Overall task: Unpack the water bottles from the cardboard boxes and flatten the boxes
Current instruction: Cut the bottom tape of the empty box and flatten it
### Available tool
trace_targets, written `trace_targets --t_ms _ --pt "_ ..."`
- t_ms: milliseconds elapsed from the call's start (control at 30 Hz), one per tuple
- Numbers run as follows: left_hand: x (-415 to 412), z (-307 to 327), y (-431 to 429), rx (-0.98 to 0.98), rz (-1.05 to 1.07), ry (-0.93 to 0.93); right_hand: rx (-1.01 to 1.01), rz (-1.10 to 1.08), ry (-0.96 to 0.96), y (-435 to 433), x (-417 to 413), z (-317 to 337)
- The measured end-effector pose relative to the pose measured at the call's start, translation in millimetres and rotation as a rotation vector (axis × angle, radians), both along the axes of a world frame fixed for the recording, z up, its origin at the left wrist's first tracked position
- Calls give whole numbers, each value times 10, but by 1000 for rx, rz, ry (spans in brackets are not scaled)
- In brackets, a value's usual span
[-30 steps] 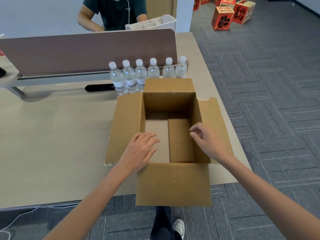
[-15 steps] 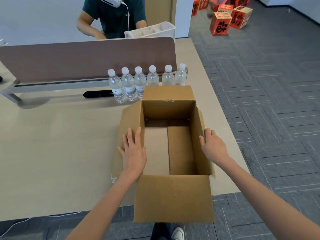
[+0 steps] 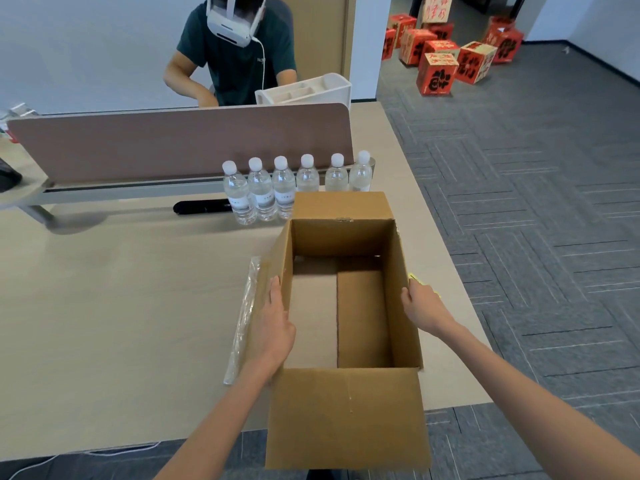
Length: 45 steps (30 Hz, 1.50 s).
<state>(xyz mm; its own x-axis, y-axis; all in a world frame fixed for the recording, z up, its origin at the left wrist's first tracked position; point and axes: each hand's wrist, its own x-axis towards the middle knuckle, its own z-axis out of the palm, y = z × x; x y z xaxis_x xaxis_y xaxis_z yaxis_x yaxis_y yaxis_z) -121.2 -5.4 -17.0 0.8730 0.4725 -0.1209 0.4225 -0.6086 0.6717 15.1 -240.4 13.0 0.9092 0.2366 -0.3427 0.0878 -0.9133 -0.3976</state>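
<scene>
water bottles (image 3: 308, 176): lower halves of the right three hidden behind the cardboard box (image 3: 346, 420) far flap, 12 o'clock.
right hand (image 3: 424, 308): fingers hidden beyond the box wall, 3 o'clock.
bottle labels (image 3: 239, 202): too small to read.

Cardboard box (image 3: 346, 420) showing matt brown paperboard, faintly scuffed. Water bottles (image 3: 263, 192) showing clear glossy plastic, white caps. Surface (image 3: 121, 306) reading as pale smooth wood-grain laminate, low sheen. Crinkled strip (image 3: 244, 317) beside box glinting, clear plastic film. Floor (image 3: 536, 237) showing grey ribbed carpet.
</scene>
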Motion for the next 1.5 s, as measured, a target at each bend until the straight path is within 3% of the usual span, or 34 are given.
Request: trace_targets --t_ms 333,533,767,1067,1300,1500 --pt "-176 436 104 -25 -84 -182 153 -61 -139 27 85 387" --pt "-318 804 132 77 -204 -272 273 -119 -210 77 126 760" --pt "-463 1062 157 523 -440 -303 647 -328 2 38 275 1332" --pt "-507 1039 88 876 -504 -231 889 -439 121 25 292 1687" --pt "-442 1064 81 841 -451 -164 954 -491 86 132 239 1820" --pt "-106 1559 -19 501 -414 -397 886 -454 -2 256 138 1871"
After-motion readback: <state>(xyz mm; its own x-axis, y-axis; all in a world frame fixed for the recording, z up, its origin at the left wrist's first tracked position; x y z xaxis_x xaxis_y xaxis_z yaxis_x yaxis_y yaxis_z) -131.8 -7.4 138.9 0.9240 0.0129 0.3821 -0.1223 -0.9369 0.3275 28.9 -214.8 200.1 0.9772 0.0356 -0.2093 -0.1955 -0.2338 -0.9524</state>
